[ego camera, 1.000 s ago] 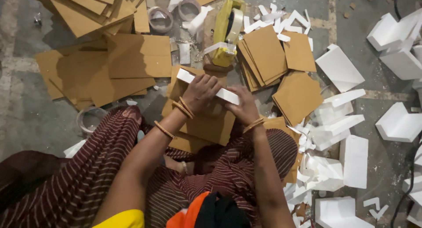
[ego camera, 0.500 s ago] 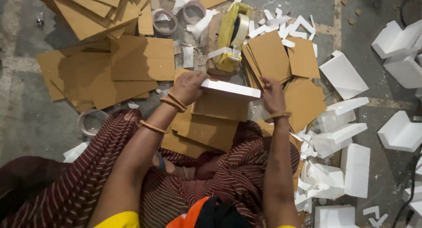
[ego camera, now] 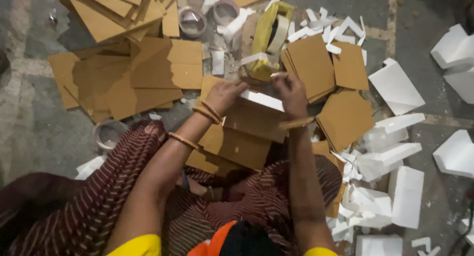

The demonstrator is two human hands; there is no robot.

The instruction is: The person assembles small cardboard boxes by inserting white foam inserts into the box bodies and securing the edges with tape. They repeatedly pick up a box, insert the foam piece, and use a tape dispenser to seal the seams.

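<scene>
- Both hands grip one white foam strip [ego camera: 261, 99] at centre frame, just above the lap; left hand [ego camera: 224, 95] pinches its left end, right hand [ego camera: 291, 91] clasps its right end
- Half a second ago the hands sat wider apart along the strip; they have since closed in and the strip now runs shorter between them, tilted down to the right
- Brown cardboard sheets [ego camera: 237, 137] lie directly beneath; a yellow tape dispenser [ego camera: 269, 39] stands just above; white foam offcuts [ego camera: 390, 157] crowd the right of the frame

Brown cardboard [ego camera: 237, 145], white foam strip [ego camera: 261, 99]
</scene>
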